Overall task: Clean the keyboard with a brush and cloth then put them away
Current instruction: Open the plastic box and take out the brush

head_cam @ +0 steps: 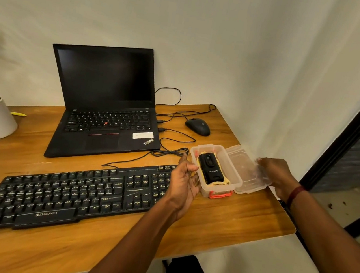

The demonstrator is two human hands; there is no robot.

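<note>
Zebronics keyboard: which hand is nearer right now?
Left. The left hand is over the right end of the keyboard, beside the clear box; the right hand is beyond the box, gripping the lid.

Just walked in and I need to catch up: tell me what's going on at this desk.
A person is at the wooden desk with the clear box open. The right hand holds its lid off to the side. The left hand is beside the box, above the right end of the keyboard, holding nothing. A black tool lies on a yellow cloth inside the box.
</note>
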